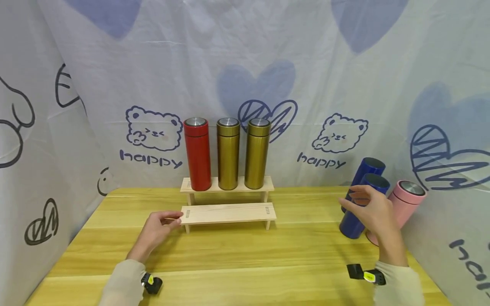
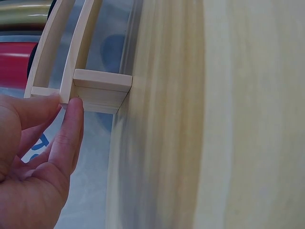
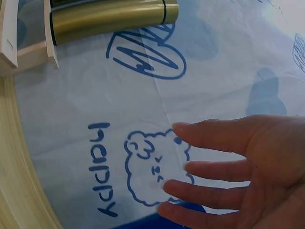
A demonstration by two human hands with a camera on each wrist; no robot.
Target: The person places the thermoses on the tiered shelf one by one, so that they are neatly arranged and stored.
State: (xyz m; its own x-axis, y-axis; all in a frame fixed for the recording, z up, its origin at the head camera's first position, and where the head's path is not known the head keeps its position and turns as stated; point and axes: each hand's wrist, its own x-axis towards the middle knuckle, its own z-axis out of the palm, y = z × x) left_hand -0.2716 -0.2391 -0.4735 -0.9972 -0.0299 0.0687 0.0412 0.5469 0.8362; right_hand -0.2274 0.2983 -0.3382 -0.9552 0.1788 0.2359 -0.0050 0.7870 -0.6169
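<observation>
Pale printed cloth (image 1: 279,42) behind, wood-grain table (image 1: 214,272) below. Just right of the left hand (image 1: 157,231), pinched between thumb and fingers at the lower tier's nearest end: a two-tier wooden stand (image 1: 229,213). Looks light, stiff, apt to slide if tugged; best held by a board's end. Beyond that hand, on the upper tier, one red bottle (image 1: 198,163) and two gold bottles (image 1: 228,163): probably smooth, fairly heavy, best grasped mid-body. Well to its right, right hand (image 1: 373,212), fingers apart, holding nothing, near two blue bottles (image 1: 350,225) and a pink bottle (image 1: 405,207).
</observation>
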